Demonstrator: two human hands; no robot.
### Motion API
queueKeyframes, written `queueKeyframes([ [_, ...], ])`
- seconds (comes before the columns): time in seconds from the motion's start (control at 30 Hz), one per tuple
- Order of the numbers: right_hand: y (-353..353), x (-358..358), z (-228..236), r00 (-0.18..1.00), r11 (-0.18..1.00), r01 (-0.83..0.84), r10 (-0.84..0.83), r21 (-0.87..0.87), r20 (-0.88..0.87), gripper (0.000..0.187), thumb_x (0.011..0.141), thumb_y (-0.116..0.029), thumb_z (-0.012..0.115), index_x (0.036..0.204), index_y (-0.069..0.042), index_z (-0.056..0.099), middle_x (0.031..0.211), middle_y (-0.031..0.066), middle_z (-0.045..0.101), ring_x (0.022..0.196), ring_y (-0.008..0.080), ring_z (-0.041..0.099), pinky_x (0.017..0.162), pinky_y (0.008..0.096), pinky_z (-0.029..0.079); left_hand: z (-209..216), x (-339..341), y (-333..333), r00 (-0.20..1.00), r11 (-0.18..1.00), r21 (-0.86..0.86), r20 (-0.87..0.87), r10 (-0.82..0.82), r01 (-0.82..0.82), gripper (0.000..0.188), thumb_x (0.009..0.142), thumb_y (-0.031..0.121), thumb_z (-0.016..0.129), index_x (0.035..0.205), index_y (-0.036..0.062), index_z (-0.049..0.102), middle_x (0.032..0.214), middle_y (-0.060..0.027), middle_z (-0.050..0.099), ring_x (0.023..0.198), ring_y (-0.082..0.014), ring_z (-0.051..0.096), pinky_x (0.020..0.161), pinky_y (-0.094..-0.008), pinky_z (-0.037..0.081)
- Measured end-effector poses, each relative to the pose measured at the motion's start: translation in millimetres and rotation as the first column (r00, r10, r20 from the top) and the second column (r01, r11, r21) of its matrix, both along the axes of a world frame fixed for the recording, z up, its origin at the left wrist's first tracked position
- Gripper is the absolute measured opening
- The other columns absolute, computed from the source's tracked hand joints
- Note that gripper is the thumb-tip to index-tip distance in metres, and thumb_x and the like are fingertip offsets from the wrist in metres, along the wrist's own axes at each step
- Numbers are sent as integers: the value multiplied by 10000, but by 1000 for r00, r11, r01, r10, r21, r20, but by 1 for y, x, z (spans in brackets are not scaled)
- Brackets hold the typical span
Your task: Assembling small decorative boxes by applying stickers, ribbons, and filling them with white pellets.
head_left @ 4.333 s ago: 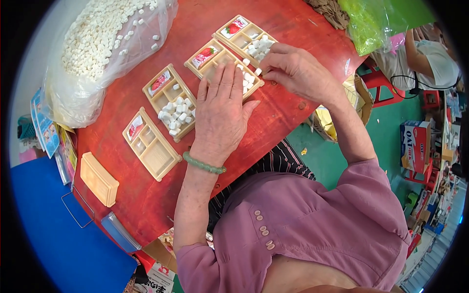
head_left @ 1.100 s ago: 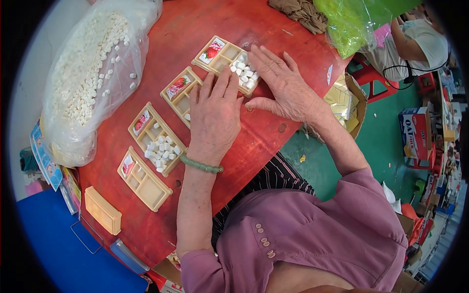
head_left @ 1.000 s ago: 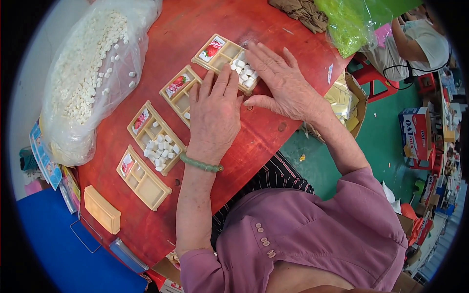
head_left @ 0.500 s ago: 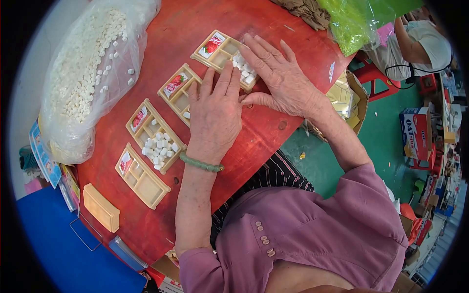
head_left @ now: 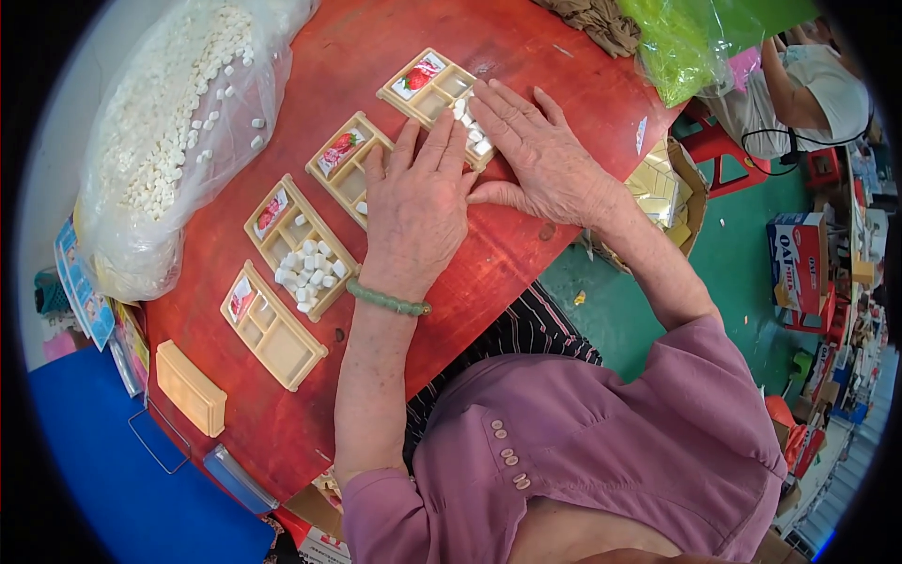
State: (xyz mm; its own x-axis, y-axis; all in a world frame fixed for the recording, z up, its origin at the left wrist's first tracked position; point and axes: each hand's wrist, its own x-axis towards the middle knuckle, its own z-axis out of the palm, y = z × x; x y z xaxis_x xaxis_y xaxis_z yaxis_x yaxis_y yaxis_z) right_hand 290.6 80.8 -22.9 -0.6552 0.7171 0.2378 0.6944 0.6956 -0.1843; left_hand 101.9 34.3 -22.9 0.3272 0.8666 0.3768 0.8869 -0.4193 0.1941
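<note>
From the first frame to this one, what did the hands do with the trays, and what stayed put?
The right hand slid from the tray's far edge to lie flat over the white tablets in the farthest beige plastic compartment tray. The left hand stays flat on the second tray. The two nearer trays, the clear bag of tablets and the red table look unchanged.

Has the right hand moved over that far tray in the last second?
Yes. The right hand slid left along the far tray, now covering more of its white pieces.
</note>
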Motion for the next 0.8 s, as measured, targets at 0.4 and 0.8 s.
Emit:
queueKeyframes([
  [0.4, 5, 6, 9, 999, 999, -29, 27, 41, 32, 997, 788, -666, 585, 1498, -51, 252, 1558, 161, 256, 1456, 294, 218, 1158, 545, 183, 0, 0, 0, 996, 1000, 1, 89, 11, -11, 554, 835, 225, 675, 1319, 16, 506, 1380, -110, 511, 1243, -282, 495, 1020, -494, 363],
  [0.8, 5, -1, 9, 997, 996, -81, 81, 35, -6, 1000, 781, -673, 581, 1505, -65, 256, 1551, 166, 271, 1450, 304, 236, 1159, 556, 162, -1, -4, 0, 990, 1000, -7, 142, 13, -12, 585, 827, 236, 692, 1300, -47, 495, 1369, -177, 503, 1247, -285, 503, 1021, -472, 370],
])
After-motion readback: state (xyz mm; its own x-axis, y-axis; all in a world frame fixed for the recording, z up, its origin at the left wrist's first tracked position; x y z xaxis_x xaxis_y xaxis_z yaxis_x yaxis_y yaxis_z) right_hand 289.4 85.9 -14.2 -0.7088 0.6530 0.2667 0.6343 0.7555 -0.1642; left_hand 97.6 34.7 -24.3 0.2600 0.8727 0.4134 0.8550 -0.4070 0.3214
